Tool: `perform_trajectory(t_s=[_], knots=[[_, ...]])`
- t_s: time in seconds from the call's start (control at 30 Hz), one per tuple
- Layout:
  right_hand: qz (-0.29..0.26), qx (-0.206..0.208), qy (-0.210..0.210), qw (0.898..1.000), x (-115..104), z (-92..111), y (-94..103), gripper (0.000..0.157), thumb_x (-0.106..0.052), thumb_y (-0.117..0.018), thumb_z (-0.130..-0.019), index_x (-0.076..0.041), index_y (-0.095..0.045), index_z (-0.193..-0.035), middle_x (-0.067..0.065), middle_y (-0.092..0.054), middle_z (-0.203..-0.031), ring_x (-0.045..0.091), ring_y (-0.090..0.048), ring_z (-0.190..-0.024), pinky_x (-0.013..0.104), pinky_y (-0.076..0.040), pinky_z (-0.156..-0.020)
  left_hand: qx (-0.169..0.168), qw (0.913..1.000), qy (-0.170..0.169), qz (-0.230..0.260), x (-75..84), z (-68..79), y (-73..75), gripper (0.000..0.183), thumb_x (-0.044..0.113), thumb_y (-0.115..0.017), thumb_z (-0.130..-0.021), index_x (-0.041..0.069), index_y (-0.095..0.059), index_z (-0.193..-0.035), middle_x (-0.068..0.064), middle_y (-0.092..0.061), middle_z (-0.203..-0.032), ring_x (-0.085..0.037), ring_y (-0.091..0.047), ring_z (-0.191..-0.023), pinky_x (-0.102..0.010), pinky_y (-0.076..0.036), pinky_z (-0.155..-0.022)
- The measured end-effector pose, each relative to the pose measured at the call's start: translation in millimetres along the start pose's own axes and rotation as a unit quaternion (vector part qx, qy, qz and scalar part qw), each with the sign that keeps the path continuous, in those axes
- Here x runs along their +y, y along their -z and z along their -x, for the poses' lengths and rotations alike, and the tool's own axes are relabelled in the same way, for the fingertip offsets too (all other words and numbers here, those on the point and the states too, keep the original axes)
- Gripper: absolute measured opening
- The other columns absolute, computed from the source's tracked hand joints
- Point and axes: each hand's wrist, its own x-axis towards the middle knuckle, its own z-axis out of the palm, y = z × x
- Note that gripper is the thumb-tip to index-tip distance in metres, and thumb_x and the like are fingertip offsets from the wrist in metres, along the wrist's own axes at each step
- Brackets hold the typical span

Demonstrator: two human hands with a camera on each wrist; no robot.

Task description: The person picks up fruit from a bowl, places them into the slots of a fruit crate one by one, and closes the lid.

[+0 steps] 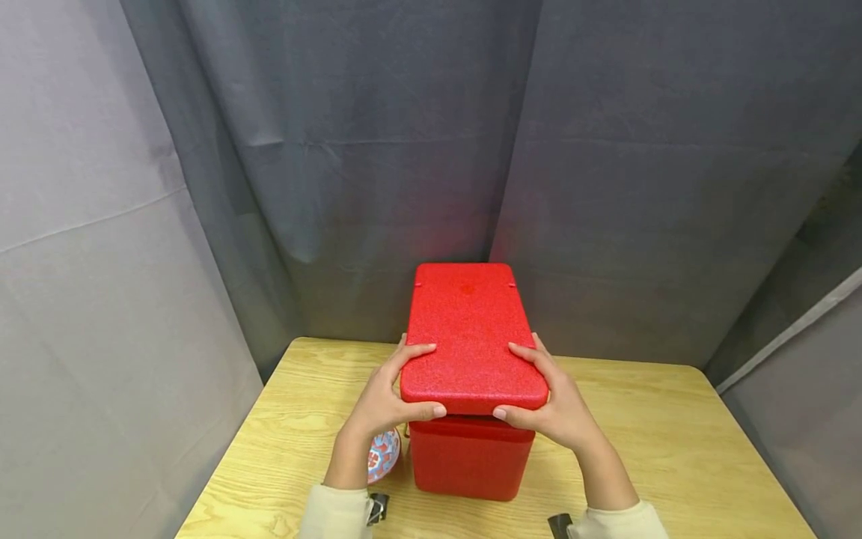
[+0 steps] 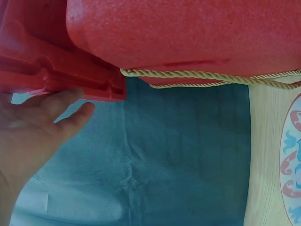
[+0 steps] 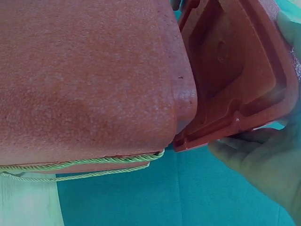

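A red lid [image 1: 471,337] with rounded corners sits over a matching red foam box [image 1: 471,457] in the head view. My left hand [image 1: 378,404] grips the lid's left side, thumb at the near edge and index finger on top. On the opposite side my right hand [image 1: 566,408] holds it the same way. The right wrist view shows the recessed underside of the lid [image 3: 225,70], tilted up from the box [image 3: 84,84] with a gap between them. A twisted gold cord [image 2: 197,75] runs along the box's side.
A round dish [image 1: 384,454] with a red, blue and white pattern stands left of the box, partly hidden by my left wrist. The wooden table [image 1: 646,449] ends at a grey curtain [image 1: 377,187] behind, with pale fabric [image 1: 101,337] at left.
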Motion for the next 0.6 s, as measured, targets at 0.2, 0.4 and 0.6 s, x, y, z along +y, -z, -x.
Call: perform_trajectory(t_s=[0.2,0.4,0.6], knots=[[0.031,0.013,0.002,0.999,4,10,-5.0,0.081,-0.026,-0.084,-0.067,-0.021,-0.045,-0.138,0.017,-0.017,-0.151,0.041,-0.026,-0.129,0.049,-0.046,-0.080,0.003,0.9999,-0.013,0.003,-5.0,5.4,-3.3,0.070,0.036,-0.085,-0.062,0.037,-0.055,-0.126,-0.004,-0.022,-0.150,-0.020,-0.024,-0.134,-0.044,-0.042,-0.089],[0.025,0.027,0.013,0.999,-1,25,-17.9,0.078,-0.016,-0.084,-0.065,-0.010,-0.049,-0.134,0.022,-0.019,-0.148,0.041,-0.033,-0.124,0.037,-0.050,-0.075,0.003,0.9989,-0.044,0.011,-13.4,15.6,-9.7,0.070,0.025,-0.086,-0.062,0.024,-0.057,-0.125,-0.011,-0.020,-0.151,-0.027,-0.023,-0.134,-0.042,-0.045,-0.087],[0.023,0.033,0.010,0.999,6,33,-23.6,0.080,-0.016,-0.085,-0.064,-0.008,-0.048,-0.135,0.021,-0.021,-0.148,0.039,-0.037,-0.122,0.035,-0.050,-0.076,-0.002,0.9995,-0.029,0.015,-16.1,21.8,-19.7,0.072,0.023,-0.087,-0.062,0.021,-0.055,-0.126,-0.010,-0.018,-0.152,-0.028,-0.028,-0.131,-0.037,-0.046,-0.085]])
